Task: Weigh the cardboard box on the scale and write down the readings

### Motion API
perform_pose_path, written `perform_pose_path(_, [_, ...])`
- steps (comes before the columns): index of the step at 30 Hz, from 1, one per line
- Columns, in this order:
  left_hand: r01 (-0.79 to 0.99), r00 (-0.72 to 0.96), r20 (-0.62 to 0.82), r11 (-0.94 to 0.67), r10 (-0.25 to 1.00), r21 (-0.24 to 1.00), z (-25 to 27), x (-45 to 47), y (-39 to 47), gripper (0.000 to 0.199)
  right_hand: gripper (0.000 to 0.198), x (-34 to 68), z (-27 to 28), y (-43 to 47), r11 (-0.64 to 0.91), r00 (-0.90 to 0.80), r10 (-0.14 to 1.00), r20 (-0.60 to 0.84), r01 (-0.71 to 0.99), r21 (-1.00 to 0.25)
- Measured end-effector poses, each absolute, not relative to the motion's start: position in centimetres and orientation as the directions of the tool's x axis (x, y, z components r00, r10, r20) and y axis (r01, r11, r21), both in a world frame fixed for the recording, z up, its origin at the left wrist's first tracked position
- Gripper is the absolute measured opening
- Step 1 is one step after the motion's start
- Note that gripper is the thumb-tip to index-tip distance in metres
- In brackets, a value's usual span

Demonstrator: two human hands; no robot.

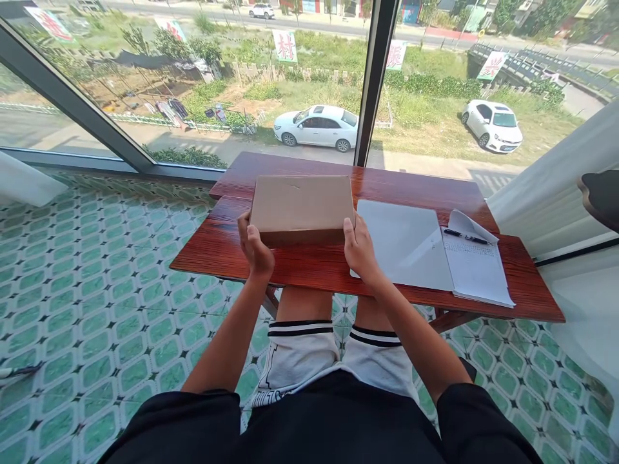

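Observation:
Between my two hands is a closed brown cardboard box (302, 203), its long side facing me. My left hand (256, 248) grips the box's left end, thumb on the near corner and the other fingers mostly hidden behind the side. On the right end, my right hand (358, 245) holds it the same way, thumb up at the near corner. The box is over the reddish-brown wooden table (213, 241); whether its underside touches the tabletop I cannot tell. No lid flap stands open.
Right of the box lies a pale, shiny flat board (406, 241). Beside it an open notepad (476, 270) with handwriting bears a black pen (465, 236). Large windows (366, 84) rise behind the table, and a white curtain (556, 174) hangs at the right.

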State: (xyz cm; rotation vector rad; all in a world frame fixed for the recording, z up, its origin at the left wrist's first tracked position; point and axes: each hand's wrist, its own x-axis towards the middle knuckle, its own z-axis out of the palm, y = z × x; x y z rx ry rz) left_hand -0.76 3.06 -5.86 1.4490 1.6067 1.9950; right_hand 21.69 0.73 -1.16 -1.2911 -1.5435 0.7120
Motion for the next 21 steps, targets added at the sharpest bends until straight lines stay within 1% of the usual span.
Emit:
perform_pose_path(9, [0.4,-0.472,0.568,-0.41,0.674,0.819,-4.1,0.8,2.6,0.05,0.057,23.1,-0.1,0.1,0.298,0.05,0.94,0.338,0.36,-0.884])
perform_pose_path(17, [0.409,-0.425,0.586,-0.431,0.69,0.805,-3.3,2.9,2.5,0.05,0.055,25.1,0.0,-0.4,0.289,0.13,0.926,0.353,0.356,-0.889])
perform_pose_path(21, [0.39,-0.396,0.611,-0.477,0.685,0.788,-2.9,4.4,2.5,0.049,0.052,26.5,0.2,-0.7,0.279,0.172,0.918,0.357,0.357,-0.891])
